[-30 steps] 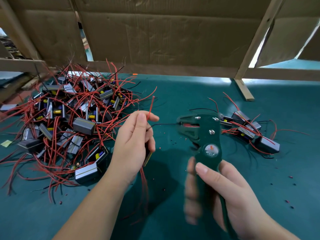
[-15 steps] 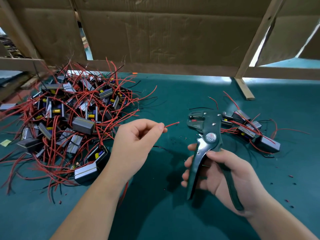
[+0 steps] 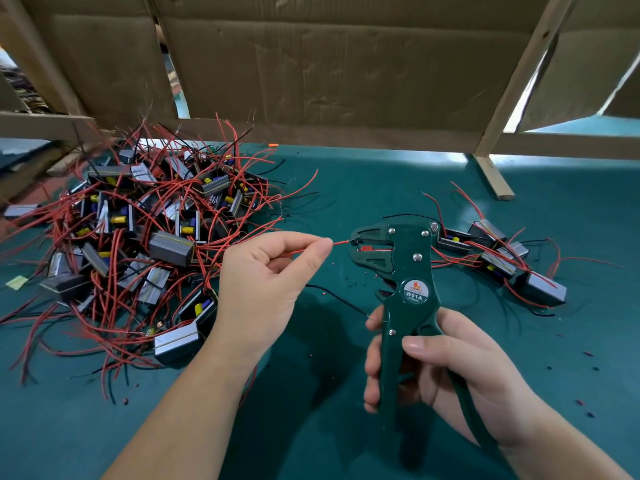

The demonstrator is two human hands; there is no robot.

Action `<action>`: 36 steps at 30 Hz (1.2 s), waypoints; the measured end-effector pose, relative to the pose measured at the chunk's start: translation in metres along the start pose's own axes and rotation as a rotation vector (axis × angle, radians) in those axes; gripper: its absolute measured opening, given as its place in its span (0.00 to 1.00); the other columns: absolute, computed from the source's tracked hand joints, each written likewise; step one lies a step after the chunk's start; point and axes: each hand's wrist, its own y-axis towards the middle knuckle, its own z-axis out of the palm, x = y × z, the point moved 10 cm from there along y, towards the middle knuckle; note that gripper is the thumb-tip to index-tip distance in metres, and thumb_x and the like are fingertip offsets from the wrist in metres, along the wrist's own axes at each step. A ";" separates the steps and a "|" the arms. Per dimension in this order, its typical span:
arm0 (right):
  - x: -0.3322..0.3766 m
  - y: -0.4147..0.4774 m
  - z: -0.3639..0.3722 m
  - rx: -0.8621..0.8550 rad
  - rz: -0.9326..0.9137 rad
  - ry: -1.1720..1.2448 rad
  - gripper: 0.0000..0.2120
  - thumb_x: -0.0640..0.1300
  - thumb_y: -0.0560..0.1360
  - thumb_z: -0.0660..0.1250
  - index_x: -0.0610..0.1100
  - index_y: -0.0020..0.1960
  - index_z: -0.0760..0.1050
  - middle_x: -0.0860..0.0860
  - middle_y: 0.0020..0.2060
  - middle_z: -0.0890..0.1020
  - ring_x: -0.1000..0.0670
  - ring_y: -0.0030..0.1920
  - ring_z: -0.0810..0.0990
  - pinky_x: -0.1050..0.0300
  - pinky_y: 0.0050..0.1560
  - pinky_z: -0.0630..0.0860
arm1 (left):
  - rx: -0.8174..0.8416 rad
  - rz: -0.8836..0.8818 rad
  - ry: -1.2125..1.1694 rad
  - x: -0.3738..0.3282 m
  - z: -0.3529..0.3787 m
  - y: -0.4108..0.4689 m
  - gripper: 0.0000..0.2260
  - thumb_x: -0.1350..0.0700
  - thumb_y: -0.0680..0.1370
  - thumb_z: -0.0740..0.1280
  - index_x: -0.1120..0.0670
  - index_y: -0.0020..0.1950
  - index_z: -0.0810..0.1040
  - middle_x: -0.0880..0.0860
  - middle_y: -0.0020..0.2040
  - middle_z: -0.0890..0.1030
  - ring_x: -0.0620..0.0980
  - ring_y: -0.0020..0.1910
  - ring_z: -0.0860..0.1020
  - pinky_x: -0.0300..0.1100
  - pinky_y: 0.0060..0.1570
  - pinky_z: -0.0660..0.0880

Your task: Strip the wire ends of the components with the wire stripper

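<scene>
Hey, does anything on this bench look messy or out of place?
Small insulation scraps lie scattered on the green mat, around the wire stripper and to its right. The components at left sit in a tangled heap. Nothing looks damaged.

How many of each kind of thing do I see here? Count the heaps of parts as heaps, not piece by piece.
hands: 2, left hand and right hand
wire stripper: 1
red wire pinched by the left hand: 1
heaps of components: 2, big heap and small heap
total: 6
</scene>
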 end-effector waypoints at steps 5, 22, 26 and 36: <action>0.000 -0.001 -0.001 -0.013 -0.006 -0.035 0.23 0.46 0.63 0.78 0.37 0.53 0.77 0.34 0.39 0.79 0.36 0.36 0.79 0.41 0.41 0.77 | 0.039 -0.011 0.041 0.000 0.004 -0.001 0.01 0.51 0.69 0.73 0.45 0.39 0.84 0.71 0.37 0.76 0.53 0.34 0.70 0.47 0.39 0.67; -0.002 -0.002 0.000 -0.005 0.010 -0.049 0.21 0.46 0.64 0.77 0.38 0.51 0.77 0.35 0.38 0.79 0.37 0.35 0.80 0.42 0.39 0.77 | 0.102 0.043 0.133 0.003 0.008 -0.002 0.06 0.45 0.69 0.71 0.46 0.41 0.83 0.68 0.31 0.75 0.52 0.31 0.68 0.44 0.35 0.66; -0.002 -0.002 0.002 0.020 0.013 -0.021 0.21 0.46 0.63 0.77 0.37 0.52 0.77 0.35 0.39 0.79 0.37 0.36 0.79 0.41 0.40 0.77 | 0.096 0.040 0.113 0.002 0.008 -0.002 0.06 0.44 0.69 0.71 0.45 0.41 0.83 0.67 0.32 0.75 0.53 0.30 0.68 0.44 0.34 0.65; 0.001 0.000 0.005 0.044 0.024 0.039 0.22 0.46 0.61 0.77 0.36 0.51 0.77 0.33 0.38 0.78 0.37 0.35 0.79 0.40 0.40 0.77 | 0.090 0.020 0.088 0.003 0.007 -0.001 0.01 0.52 0.71 0.71 0.48 0.41 0.82 0.56 0.29 0.76 0.51 0.30 0.68 0.40 0.31 0.65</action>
